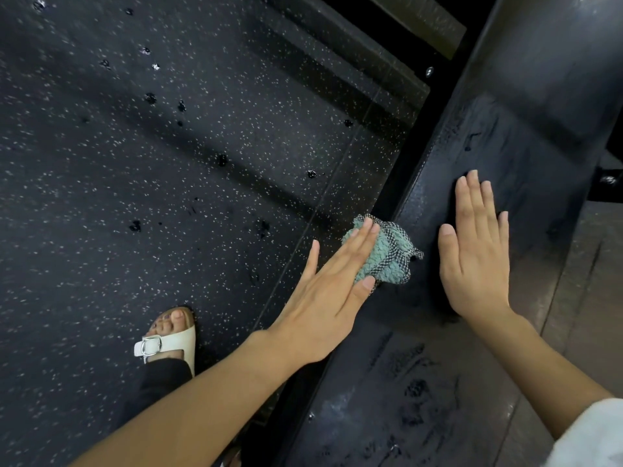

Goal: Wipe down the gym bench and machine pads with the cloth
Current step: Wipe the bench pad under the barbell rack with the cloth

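Speckled black rubber floor (168, 163) lies beside a long, dark, streaky padded bench (505, 156). The left hand (323, 291), fingers flat, presses a bunched teal knit cloth (387, 256) against the pad's edge; the right hand (475, 251) rests splayed flat on top.

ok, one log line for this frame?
left hand: flat on cloth at pad side edge | right hand: flat on pad top, empty | phase: wiping
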A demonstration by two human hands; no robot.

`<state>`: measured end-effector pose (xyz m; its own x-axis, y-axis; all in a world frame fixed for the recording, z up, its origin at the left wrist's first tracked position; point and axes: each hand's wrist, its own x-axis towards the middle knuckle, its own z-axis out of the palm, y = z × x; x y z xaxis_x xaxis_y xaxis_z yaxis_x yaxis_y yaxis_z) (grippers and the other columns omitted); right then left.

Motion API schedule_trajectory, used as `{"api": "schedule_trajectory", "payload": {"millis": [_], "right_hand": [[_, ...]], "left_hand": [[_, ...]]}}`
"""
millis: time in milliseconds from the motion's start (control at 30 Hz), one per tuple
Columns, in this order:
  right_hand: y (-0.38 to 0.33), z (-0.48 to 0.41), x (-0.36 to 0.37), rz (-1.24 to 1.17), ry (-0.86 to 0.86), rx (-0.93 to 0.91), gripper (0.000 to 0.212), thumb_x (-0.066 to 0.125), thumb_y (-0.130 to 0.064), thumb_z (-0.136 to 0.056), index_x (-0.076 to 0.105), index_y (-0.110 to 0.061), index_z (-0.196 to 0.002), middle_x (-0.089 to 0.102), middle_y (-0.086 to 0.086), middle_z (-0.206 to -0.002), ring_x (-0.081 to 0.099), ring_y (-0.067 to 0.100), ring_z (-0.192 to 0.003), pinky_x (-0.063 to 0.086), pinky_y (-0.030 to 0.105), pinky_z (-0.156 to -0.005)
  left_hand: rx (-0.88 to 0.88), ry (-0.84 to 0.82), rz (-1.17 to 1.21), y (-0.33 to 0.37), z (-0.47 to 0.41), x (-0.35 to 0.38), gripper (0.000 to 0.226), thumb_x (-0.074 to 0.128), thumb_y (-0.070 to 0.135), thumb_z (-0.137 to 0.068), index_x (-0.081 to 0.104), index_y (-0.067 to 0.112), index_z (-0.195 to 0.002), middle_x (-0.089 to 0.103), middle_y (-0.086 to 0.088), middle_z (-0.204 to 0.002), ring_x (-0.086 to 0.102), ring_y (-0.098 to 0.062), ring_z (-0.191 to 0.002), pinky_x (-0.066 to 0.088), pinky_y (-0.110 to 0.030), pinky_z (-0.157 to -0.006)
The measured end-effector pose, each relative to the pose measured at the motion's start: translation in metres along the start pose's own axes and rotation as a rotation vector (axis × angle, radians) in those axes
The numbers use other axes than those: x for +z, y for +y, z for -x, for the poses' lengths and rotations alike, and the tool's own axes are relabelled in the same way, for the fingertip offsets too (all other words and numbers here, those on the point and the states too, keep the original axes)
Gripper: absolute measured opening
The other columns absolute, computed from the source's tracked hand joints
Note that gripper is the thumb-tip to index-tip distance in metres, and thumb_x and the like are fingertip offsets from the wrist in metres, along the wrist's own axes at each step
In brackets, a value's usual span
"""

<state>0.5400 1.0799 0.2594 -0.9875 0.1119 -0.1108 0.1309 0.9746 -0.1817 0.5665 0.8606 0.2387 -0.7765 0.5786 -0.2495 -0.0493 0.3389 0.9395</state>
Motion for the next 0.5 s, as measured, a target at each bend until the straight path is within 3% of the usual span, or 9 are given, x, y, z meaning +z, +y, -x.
{"api": "schedule_trajectory", "payload": {"millis": [500], "right_hand": [[-0.025,0.089,0.012,-0.03,-0.044,-0.095,0.057,0.021,-0.034,-0.103,0.013,-0.019,-0.158,0.008,-0.006,-0.166,0.001,0.014,-0.153,0.0,0.043,-0.123]], "left_hand": [[0.016,0.075,-0.042,0.001,0.035,0.016,0.056,0.025,0.031,-0.108,-0.01,0.034,-0.152,-0.007,0.017,-0.164,-0.007,0.005,-0.149,-0.012,-0.035,-0.122]]}}
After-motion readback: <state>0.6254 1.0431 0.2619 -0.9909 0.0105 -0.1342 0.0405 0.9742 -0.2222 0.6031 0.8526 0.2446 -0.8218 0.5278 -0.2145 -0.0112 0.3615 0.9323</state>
